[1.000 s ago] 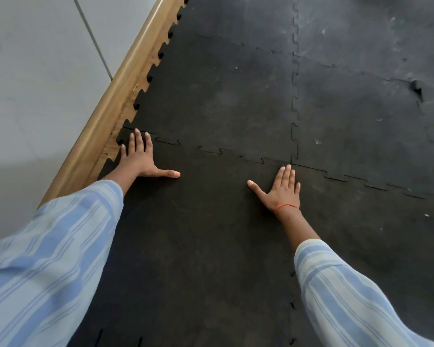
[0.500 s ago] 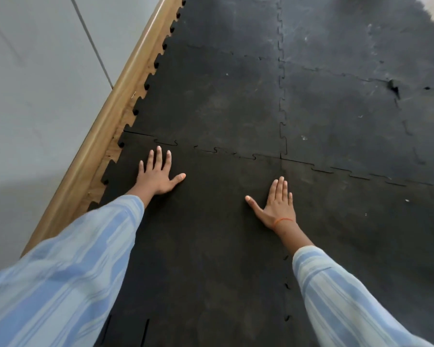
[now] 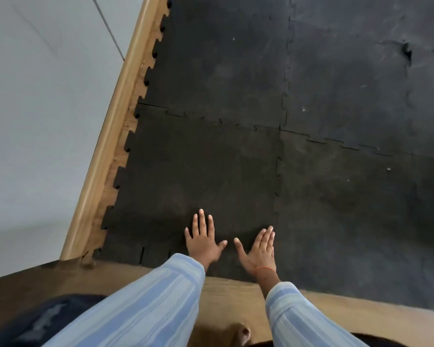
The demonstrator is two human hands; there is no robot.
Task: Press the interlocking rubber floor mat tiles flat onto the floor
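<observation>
Black interlocking rubber mat tiles cover the floor ahead. The nearest left tile (image 3: 198,171) lies with its toothed edge along the wooden skirting. My left hand (image 3: 203,240) rests palm down near that tile's front edge, fingers spread. My right hand (image 3: 259,247), with a thin red band at the wrist, lies flat beside it, close to the vertical seam (image 3: 277,176) with the right tile (image 3: 361,209). Both hands hold nothing. The far tiles (image 3: 223,58) meet the near ones at a jigsaw seam.
A wooden skirting board (image 3: 110,136) runs diagonally along a pale wall (image 3: 35,108) at the left. Bare wooden floor (image 3: 231,289) shows in front of the mat. A small tear (image 3: 407,52) marks a far right tile. My striped sleeves fill the foreground.
Both hands have come back from the far seam to the near tile's front edge and moved closer together. The view has pulled back, showing the wooden floor in front of the mat.
</observation>
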